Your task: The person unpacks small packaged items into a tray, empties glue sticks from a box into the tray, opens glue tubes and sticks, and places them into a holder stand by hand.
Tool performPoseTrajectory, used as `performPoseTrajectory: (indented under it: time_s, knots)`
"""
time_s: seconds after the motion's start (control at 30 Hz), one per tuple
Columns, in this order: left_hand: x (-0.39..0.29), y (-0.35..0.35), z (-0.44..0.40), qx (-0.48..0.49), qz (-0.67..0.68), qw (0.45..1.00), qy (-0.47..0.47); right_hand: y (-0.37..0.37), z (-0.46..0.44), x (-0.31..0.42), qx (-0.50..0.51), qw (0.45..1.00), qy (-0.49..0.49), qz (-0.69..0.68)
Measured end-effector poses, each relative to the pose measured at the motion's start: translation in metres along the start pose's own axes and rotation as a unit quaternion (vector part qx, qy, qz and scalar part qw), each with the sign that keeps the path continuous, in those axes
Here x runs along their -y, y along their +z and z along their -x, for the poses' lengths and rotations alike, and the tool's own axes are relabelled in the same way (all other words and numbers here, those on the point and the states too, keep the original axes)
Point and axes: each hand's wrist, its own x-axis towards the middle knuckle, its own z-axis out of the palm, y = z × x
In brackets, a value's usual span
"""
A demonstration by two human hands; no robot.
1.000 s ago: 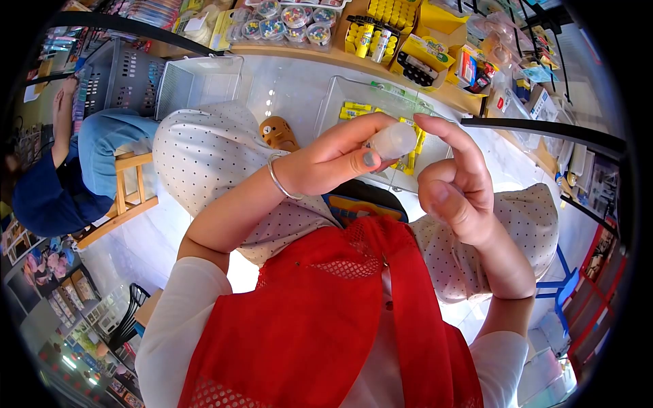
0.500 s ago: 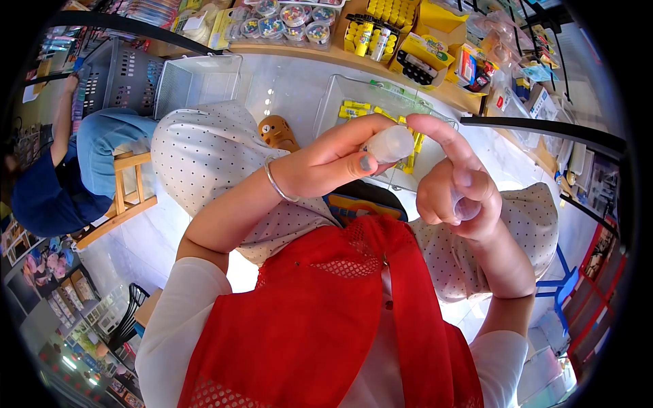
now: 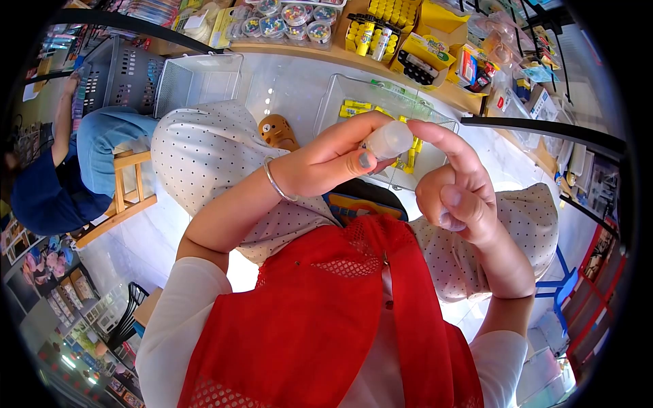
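Observation:
My left hand [image 3: 340, 160] is closed around a small translucent white tube [image 3: 392, 139], its round end turned toward my right hand. My right hand [image 3: 462, 200] has its index finger stretched out, with the tip at or very near that end. A small clear cap [image 3: 450, 222] is curled in the other fingers of the right hand, mostly hidden by them. Beyond both hands stands a wire basket [image 3: 328, 92] holding several yellow sticks [image 3: 354, 107], partly covered by my left hand.
Boxes of yellow glue sticks [image 3: 393, 12] and tubs of coloured pins [image 3: 296, 32] line the shelf ahead. Another wire basket [image 3: 197, 80] stands beside a grey crate [image 3: 129, 76]. A person [image 3: 58, 177] sits on a wooden stool [image 3: 122, 197] at left. A blue chair [image 3: 563, 289] is at right.
The fingers of my right hand have curled further over the clear cap, so less of it shows. My left hand and the tube have barely moved.

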Motion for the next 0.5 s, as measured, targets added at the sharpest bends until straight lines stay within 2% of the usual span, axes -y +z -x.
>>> performPoseTrajectory:
  time_s: [0.17,0.2,0.27,0.37,0.5]
  knots:
    - [-0.002,-0.001,0.002,-0.008,-0.001,1.000,-0.026,0.001,0.001,-0.005,-0.027,0.999,-0.020,0.023]
    - [-0.002,-0.001,0.002,-0.009,-0.001,0.999,-0.032,0.000,0.001,-0.008,-0.023,0.991,-0.053,0.121]
    - [-0.001,0.000,0.003,-0.024,-0.004,0.999,-0.031,-0.006,0.000,-0.011,-0.013,0.943,-0.117,0.312]
    - [0.000,-0.001,0.004,-0.018,-0.018,0.999,-0.027,-0.004,-0.004,-0.007,-0.027,0.853,-0.177,0.490]
    - [0.001,-0.007,0.006,0.025,0.020,0.999,-0.008,-0.004,-0.009,-0.009,-0.045,0.803,-0.225,0.550]
